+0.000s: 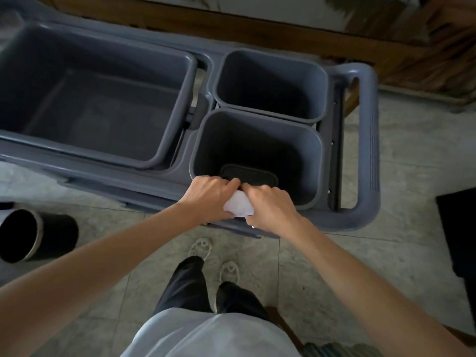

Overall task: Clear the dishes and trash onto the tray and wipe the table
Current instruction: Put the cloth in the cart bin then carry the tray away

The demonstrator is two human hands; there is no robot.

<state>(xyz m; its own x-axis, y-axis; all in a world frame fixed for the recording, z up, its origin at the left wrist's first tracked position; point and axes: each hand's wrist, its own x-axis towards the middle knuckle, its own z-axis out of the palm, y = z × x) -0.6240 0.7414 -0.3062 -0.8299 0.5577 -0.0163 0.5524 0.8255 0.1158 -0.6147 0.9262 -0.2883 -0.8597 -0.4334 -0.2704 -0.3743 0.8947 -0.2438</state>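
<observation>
A white crumpled paper napkin (238, 207) is held between my two hands at the near rim of the front grey bin (309, 161) of a grey service cart (365, 140). My left hand (210, 197) grips the napkin's left side. My right hand (270, 204) grips its right side, fingers curled over it. The thumbs meet above the napkin. The front bin's inside shows only a dark bottom panel. Most of the napkin is hidden by my fingers.
A second grey bin (270, 83) stands behind the front one. A large grey tub (180, 104) fills the cart's left part. A dark round wastebasket (31, 235) lies on the tiled floor at the left. A wooden bench runs behind the cart.
</observation>
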